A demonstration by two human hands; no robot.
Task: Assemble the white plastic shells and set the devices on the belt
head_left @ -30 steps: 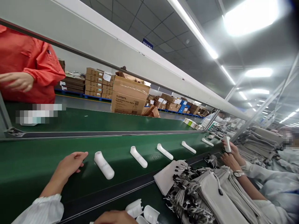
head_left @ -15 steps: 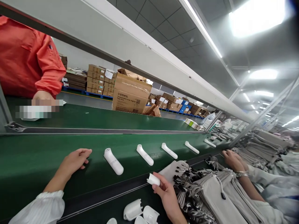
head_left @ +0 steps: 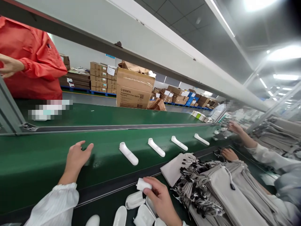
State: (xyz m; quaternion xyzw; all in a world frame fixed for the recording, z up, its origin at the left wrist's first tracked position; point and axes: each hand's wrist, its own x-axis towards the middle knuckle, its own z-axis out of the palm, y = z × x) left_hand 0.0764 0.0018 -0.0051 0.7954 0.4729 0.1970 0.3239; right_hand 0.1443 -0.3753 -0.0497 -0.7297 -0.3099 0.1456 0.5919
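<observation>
Right hand (head_left: 160, 196) had its fingers closed on a small white plastic piece (head_left: 143, 184), held at the near edge of the conveyor belt (head_left: 42, 163), just above a cluster of white shells (head_left: 135, 208) lying on the lower surface (head_left: 105, 205). From where I watched, the piece pointed left and slightly up, its long axis roughly along the belt edge, and it sat at the fingertips rather than deep in the palm. The nearest white thermometer (head_left: 128, 153) lay on the belt up and a little left of that hand, its long axis slanting from upper left to lower right, head end farther away. My left hand (head_left: 77, 157) rested spread and empty on the belt, flat, well to the left of that thermometer; I judged the right hand the nearer of the two. More thermometers followed in a row to the right (head_left: 156, 147), each apart from the next. Right of the hand lay a heap of grey drawstring pouches (head_left: 211, 188). A co-worker's hands (head_left: 229, 154) worked farther down the line. Across the belt stood a person in an orange jacket (head_left: 30, 62), and behind, cardboard boxes (head_left: 134, 89) under bright ceiling lights.
</observation>
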